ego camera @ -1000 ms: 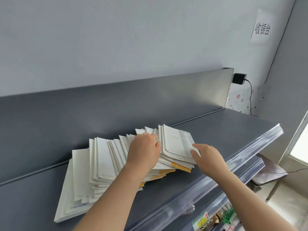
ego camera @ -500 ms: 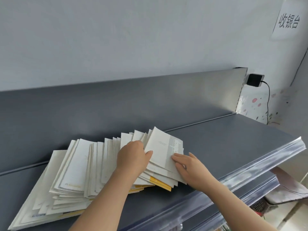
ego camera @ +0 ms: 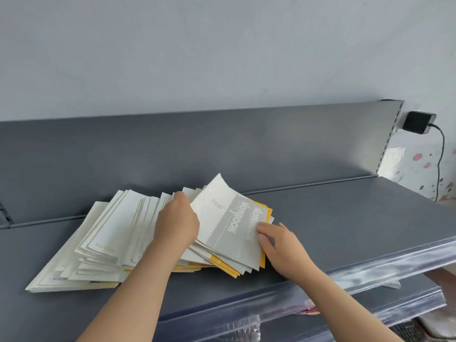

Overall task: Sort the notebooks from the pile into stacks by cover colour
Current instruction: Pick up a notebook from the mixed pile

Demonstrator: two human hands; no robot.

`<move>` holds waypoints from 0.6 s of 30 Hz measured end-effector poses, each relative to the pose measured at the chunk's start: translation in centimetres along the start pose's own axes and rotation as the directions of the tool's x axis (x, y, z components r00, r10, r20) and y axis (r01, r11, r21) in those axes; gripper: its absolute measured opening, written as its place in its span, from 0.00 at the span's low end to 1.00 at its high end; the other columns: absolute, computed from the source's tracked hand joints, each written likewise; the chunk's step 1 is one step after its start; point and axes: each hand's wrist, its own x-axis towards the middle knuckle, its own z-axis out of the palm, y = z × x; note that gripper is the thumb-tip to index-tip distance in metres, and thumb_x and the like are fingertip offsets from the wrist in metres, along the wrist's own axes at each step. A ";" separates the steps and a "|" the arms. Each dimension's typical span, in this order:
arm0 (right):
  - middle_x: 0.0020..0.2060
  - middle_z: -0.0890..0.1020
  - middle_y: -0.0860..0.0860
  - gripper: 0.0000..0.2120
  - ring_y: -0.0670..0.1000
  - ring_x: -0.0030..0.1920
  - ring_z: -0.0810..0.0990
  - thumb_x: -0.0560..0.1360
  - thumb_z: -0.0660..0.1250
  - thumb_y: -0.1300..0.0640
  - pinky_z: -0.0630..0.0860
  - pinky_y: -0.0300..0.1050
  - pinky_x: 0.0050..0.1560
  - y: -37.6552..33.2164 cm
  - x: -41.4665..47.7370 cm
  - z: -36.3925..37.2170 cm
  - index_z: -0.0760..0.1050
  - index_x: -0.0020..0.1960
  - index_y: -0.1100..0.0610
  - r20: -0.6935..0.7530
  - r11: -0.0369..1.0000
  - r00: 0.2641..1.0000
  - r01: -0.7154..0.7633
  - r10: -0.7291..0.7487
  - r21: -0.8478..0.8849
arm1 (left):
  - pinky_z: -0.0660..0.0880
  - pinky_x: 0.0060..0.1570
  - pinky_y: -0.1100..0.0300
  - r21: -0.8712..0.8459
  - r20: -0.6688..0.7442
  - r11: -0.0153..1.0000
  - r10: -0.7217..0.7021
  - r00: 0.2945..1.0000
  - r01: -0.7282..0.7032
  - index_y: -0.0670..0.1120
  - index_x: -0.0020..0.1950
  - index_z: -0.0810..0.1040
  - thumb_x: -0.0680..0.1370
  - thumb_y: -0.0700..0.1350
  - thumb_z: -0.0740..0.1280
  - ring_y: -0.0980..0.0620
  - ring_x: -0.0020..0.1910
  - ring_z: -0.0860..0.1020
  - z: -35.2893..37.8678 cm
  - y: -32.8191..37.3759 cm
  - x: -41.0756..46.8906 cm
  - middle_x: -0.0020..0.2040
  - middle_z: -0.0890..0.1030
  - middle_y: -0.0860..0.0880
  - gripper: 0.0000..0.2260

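A fanned pile of thin notebooks (ego camera: 118,233) lies on the grey shelf (ego camera: 333,225), mostly showing white backs, with yellow edges peeking out. My left hand (ego camera: 176,224) rests on the middle of the fan, its fingers curled over the notebooks' far edges. The top right notebook (ego camera: 227,223) has a grey cover band printed "Notebook" and its far corner curls upward. My right hand (ego camera: 278,240) touches that notebook's right edge with its fingers. A yellow-covered notebook (ego camera: 267,210) shows just under it.
The shelf's right half is bare grey metal with a clear plastic price rail (ego camera: 370,270) along the front. A grey back panel (ego camera: 222,149) rises behind the pile. A black adapter (ego camera: 418,122) with a cable hangs on the wall at right. A lower shelf shows below.
The top right notebook has been lifted and turned, showing its grey "Notebook" cover and the yellow notebook beneath. My right hand slid along its right edge; the left hand stayed on the fan.
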 end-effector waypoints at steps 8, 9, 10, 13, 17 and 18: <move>0.46 0.76 0.45 0.11 0.46 0.53 0.68 0.80 0.52 0.59 0.73 0.41 0.49 -1.4 0.2 0.1 0.74 0.49 0.58 0.039 0.991 0.992 0.113 -0.116 0.068 | 0.62 0.28 0.62 -0.156 -0.031 0.986 -0.057 0.998 0.051 0.38 0.59 0.65 0.79 0.35 0.55 0.57 0.34 0.67 -0.5 -0.1 -1.1 0.38 0.68 0.50 0.09; 0.43 0.75 0.47 0.10 0.47 0.51 0.69 0.80 0.53 0.59 0.73 0.42 0.46 -1.2 0.3 0.0 0.72 0.46 0.58 0.025 0.992 0.994 0.107 -0.109 0.070 | 0.61 0.27 0.62 -0.165 -0.042 0.985 -0.063 0.997 0.055 0.38 0.60 0.64 0.79 0.34 0.55 0.57 0.34 0.67 -0.5 -0.2 -1.3 0.38 0.68 0.50 0.10; 0.40 0.74 0.49 0.10 0.48 0.48 0.69 0.79 0.54 0.58 0.73 0.43 0.43 -1.0 0.4 -0.1 0.71 0.44 0.58 -0.001 0.994 0.996 0.085 -0.085 0.067 | 0.61 0.27 0.62 -0.177 -0.050 0.982 -0.069 0.996 0.060 0.37 0.59 0.64 0.79 0.34 0.55 0.57 0.34 0.67 -0.6 -0.3 -1.4 0.38 0.68 0.50 0.10; 0.36 0.72 0.51 0.10 0.46 0.44 0.68 0.79 0.55 0.58 0.70 0.41 0.37 -0.6 0.6 -0.3 0.70 0.43 0.60 -0.049 0.998 0.998 0.041 -0.039 0.052 | 0.62 0.27 0.62 -0.213 -0.043 0.974 -0.091 0.995 0.080 0.39 0.54 0.64 0.79 0.34 0.55 0.56 0.33 0.67 -0.9 -0.2 -1.7 0.38 0.68 0.49 0.06; 0.40 0.74 0.47 0.11 0.47 0.49 0.69 0.80 0.52 0.58 0.72 0.40 0.42 -1.1 0.4 0.4 0.70 0.42 0.58 -0.017 0.993 0.994 0.108 -0.107 0.048 | 0.61 0.26 0.61 -0.250 -0.032 0.964 -0.097 0.995 0.086 0.39 0.52 0.65 0.78 0.35 0.55 0.54 0.32 0.67 -0.9 0.1 -2.1 0.38 0.69 0.48 0.04; 0.41 0.74 0.46 0.11 0.48 0.50 0.69 0.80 0.51 0.58 0.73 0.40 0.43 -1.2 0.4 0.5 0.70 0.44 0.57 -0.006 0.992 0.993 0.118 -0.118 0.043 | 0.61 0.26 0.61 -0.259 -0.024 0.962 -0.096 0.995 0.087 0.39 0.52 0.65 0.78 0.35 0.56 0.54 0.32 0.68 -0.9 0.1 -2.2 0.38 0.70 0.48 0.04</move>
